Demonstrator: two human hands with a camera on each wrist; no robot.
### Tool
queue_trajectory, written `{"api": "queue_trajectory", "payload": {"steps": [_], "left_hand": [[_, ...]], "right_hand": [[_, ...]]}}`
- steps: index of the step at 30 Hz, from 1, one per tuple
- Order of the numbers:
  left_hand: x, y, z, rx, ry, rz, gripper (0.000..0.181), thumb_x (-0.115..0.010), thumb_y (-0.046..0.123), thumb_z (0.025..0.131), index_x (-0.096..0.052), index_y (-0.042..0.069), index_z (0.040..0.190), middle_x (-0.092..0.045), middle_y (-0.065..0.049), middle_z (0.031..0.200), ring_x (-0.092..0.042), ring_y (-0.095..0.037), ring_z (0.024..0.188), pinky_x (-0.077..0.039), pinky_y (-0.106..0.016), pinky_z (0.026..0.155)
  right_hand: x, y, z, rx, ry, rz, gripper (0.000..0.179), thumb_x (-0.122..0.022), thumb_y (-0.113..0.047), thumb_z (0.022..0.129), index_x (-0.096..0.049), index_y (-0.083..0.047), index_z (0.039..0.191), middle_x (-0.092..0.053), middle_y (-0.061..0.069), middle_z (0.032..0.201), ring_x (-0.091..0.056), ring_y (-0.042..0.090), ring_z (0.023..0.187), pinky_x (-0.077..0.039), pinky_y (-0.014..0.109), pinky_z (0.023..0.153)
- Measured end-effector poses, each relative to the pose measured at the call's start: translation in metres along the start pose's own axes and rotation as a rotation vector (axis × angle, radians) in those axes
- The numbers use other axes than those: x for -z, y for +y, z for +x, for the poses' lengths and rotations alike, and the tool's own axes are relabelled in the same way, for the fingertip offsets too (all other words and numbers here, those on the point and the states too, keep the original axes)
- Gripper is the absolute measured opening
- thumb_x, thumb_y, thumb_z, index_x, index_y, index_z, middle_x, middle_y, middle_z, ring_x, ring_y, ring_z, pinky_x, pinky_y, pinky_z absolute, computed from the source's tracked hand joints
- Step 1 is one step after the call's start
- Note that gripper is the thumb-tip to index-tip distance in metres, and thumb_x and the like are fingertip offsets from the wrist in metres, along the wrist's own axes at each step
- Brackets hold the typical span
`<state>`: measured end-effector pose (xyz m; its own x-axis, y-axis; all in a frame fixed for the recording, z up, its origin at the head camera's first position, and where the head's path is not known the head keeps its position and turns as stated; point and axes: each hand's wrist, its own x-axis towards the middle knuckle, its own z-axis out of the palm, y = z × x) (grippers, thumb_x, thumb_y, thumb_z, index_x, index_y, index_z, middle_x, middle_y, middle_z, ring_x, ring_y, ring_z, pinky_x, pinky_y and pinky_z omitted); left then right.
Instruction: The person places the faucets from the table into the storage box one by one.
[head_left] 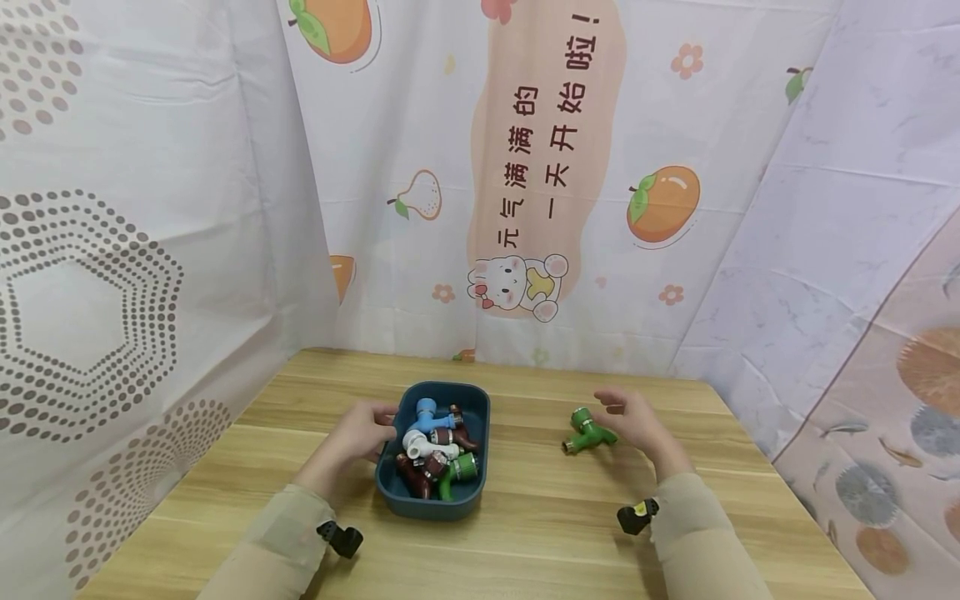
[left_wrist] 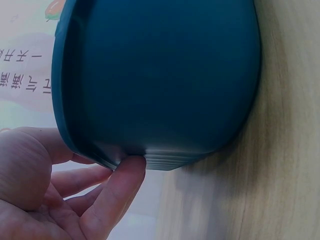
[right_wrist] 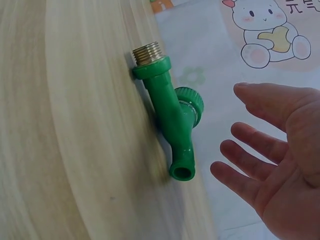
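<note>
My left hand [head_left: 362,432] is at the left side of a dark blue plastic bin [head_left: 432,508], holding it by the edge. In the left wrist view a fingertip [left_wrist: 132,162] touches the ridged outer wall below the rim. Inside the bin lie several plastic taps: a light blue tap [head_left: 426,414], a white tap [head_left: 420,446], dark red ones and a green one. On the table to the right lies a single green tap [head_left: 588,433] with a brass threaded end. Beside it, my right hand [head_left: 628,417] hovers with fingers extended, apart from the tap in the right wrist view.
The wood-grain table [head_left: 525,542] carries the bin and the loose tap. Printed curtains [head_left: 420,292] hang behind the table and along both sides. A small black camera is strapped to each wrist.
</note>
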<state>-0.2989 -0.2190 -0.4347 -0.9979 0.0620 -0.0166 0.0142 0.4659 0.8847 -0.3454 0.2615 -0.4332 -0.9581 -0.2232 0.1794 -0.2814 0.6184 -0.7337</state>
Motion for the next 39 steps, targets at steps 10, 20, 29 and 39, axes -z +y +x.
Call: {"api": "queue_trajectory", "payload": {"steps": [10,20,29,39], "left_hand": [[0.0,0.001,-0.001,0.012,0.004,0.006,0.051,-0.062,-0.006,0.085,-0.06,-0.006,0.136,-0.065,-0.025,0.117,-0.07,-0.028,0.081,-0.062,-0.041,0.056],[0.0,0.0,0.0,0.011,0.009,0.008,0.051,-0.062,-0.006,0.085,-0.06,-0.006,0.136,-0.065,-0.025,0.116,-0.069,-0.027,0.081,-0.062,-0.042,0.056],[0.0,0.0,0.0,0.002,0.004,-0.002,0.052,-0.062,-0.006,0.084,-0.06,-0.007,0.136,-0.064,-0.027,0.116,-0.069,-0.028,0.081,-0.062,-0.042,0.055],[0.001,-0.001,0.0,0.0,0.006,0.007,0.051,-0.063,-0.006,0.085,-0.06,-0.006,0.136,-0.065,-0.025,0.117,-0.068,-0.028,0.088,-0.062,-0.042,0.056]], "right_hand": [[-0.002,0.008,-0.004,-0.059,-0.031,0.005,0.049,-0.069,-0.009,0.096,-0.054,0.007,0.14,-0.054,0.03,0.14,-0.051,0.051,0.126,-0.046,0.06,0.103],[-0.005,0.021,-0.004,-0.082,-0.054,-0.031,0.049,-0.071,-0.009,0.093,-0.057,0.004,0.139,-0.055,0.028,0.139,-0.054,0.05,0.124,-0.047,0.06,0.102],[-0.007,0.025,-0.006,-0.061,-0.077,-0.039,0.049,-0.074,-0.003,0.089,-0.058,0.008,0.135,-0.057,0.033,0.132,-0.058,0.05,0.117,-0.051,0.057,0.098],[-0.007,0.023,-0.007,-0.045,-0.09,-0.061,0.048,-0.073,0.002,0.087,-0.059,0.011,0.132,-0.059,0.035,0.127,-0.06,0.049,0.113,-0.052,0.057,0.096]]}}
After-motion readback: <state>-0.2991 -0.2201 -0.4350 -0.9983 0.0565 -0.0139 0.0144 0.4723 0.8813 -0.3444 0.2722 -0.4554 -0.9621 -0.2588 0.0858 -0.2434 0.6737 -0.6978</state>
